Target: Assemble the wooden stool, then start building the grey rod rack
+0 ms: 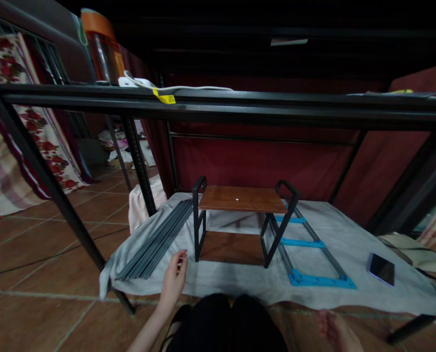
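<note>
Two hands over the near edge of the low shelf covered in grey cloth (210, 286). Left hand (176, 274): fingers curled in toward the thumb, pale spot between them, can't tell if it's pinching something. Small two-tier rack with brown wood-look boards and black metal side frames (241, 199) stands upright just ahead-right of it, small white bit (237, 199) on the upper board. Bundle of long grey rods (159, 242) lies ahead-left of same hand. Right hand (333, 330): blurred, finger state can't tell; flat grey-rod frame with bright blue plastic connectors (322, 280) ahead of it, dark-screened phone (381, 269) ahead-right
</note>
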Demonstrator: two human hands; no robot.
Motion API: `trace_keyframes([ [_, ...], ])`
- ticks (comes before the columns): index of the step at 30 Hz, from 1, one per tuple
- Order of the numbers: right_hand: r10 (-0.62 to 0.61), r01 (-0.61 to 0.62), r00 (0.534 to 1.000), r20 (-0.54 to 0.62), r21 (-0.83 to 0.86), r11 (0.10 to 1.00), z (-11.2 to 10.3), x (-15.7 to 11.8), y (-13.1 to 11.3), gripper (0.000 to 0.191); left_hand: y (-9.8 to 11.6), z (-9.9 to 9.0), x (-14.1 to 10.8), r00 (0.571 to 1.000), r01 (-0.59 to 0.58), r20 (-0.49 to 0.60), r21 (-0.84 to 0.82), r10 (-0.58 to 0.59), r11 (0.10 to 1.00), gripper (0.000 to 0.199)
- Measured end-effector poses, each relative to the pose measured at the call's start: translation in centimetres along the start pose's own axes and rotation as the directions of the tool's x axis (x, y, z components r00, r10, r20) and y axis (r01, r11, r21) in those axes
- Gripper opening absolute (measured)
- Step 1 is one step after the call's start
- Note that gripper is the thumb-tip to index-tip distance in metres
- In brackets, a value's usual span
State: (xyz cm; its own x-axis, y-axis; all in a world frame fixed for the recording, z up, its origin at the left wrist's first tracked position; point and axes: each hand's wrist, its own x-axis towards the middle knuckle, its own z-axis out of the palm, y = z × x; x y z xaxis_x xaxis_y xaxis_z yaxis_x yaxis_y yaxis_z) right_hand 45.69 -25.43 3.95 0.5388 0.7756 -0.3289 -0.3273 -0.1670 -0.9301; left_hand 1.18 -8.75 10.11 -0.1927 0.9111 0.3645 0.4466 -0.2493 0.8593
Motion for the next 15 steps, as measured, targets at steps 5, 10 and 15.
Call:
trace_keyframes([
  [5, -0.245, 0.244, 0.969, -0.031, -0.047, 0.969, 5.5, 0.9, -6.8, 0.042, 3.6, -0.3, 5.3, 0.983, -0.126, -0.137, -0.003, 0.124, 0.992, 0.04],
  [10, -0.427, 0.428, 0.903, 0.041, -0.133, 0.894, 9.5, 3.0, -10.7, 0.039, 6.5, -0.7, 8.3, 0.955, -0.222, -0.195, 0.028, 0.223, 0.975, 0.041],
  [15, -0.543, 0.545, 0.837, 0.07, -0.198, 0.815, 10.6, 4.6, -13.3, 0.037, 8.9, -1.2, 10.4, 0.92, -0.303, -0.254, 0.023, 0.299, 0.953, 0.029],
])
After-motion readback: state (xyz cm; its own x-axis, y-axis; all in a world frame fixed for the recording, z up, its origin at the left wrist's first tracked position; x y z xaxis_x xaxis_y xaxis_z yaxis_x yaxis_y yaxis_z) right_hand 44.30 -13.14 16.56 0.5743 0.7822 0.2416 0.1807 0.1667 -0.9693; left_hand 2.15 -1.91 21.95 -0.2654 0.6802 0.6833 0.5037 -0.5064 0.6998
